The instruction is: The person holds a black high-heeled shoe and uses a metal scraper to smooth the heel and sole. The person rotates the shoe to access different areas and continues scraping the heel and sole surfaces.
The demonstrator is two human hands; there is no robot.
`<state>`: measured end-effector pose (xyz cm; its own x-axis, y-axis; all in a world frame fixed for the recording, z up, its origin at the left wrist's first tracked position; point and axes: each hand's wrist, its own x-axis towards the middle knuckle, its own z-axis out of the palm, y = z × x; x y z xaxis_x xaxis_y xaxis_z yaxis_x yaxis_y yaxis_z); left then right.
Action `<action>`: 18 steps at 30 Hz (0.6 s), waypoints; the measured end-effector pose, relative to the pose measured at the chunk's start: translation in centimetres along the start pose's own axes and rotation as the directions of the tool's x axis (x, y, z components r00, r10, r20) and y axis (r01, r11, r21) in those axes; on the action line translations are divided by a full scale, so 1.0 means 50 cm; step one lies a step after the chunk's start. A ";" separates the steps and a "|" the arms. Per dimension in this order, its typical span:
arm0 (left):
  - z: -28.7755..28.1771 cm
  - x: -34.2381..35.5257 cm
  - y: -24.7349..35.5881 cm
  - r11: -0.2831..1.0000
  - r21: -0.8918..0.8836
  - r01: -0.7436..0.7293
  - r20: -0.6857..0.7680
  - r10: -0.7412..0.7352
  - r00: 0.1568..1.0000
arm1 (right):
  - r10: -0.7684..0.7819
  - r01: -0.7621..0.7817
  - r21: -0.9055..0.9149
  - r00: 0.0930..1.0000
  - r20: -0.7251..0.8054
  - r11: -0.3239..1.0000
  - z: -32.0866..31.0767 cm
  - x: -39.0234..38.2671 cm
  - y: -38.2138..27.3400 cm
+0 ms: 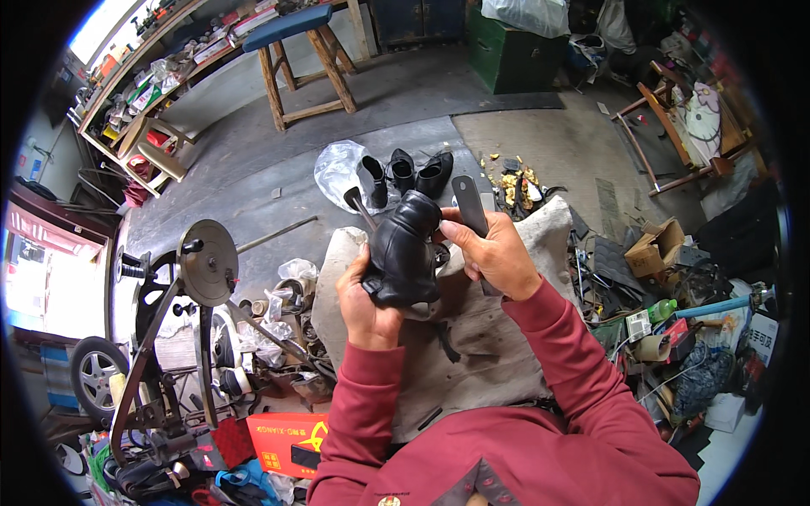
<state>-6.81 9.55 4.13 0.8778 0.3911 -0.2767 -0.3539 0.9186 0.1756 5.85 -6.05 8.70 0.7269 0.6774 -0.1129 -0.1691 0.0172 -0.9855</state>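
Note:
My left hand (367, 308) is wrapped round the lower left side of a black leather boot (402, 257), held up over my lap. On the boot's right side, the thumb and forefinger of my right hand (489, 249) press close to its edge. That same hand also grips a flat dark metal strip (469, 202) with a small hole at its upper end. Behind the boot a rod with a rounded dark end (354, 199) sticks out; its lower part is hidden. A stained grey-beige cloth (489, 354) covers my lap, with a dark scrap (447, 341) lying on it.
Several black shoes (402, 171) stand on the floor ahead, beside a clear plastic bag (336, 169). A hand-cranked machine with a round wheel (208, 263) rises at left. Clutter and an open cardboard box (658, 246) lie at right; a blue-topped stool (288, 27) stands farther off.

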 end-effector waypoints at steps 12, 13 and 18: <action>0.048 -0.020 -0.024 0.927 0.376 0.013 -0.080 0.018 0.997 | 0.068 -0.077 -0.067 0.989 -0.131 0.995 -0.073 -0.027 -0.015; 0.051 -0.023 -0.026 0.934 0.357 0.013 -0.039 0.001 0.999 | 0.083 -0.090 -0.048 0.988 -0.127 0.995 -0.082 -0.028 -0.016; 0.050 -0.029 -0.035 0.929 0.371 -0.015 0.141 -0.040 0.989 | 0.053 -0.071 -0.106 0.985 -0.164 0.992 -0.104 -0.029 -0.011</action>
<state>-6.67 7.22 6.60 0.9281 0.3420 -0.1474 -0.2222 0.8261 0.5178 8.36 -10.90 8.76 0.8164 0.5473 -0.1843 -0.1489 -0.1090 -0.9828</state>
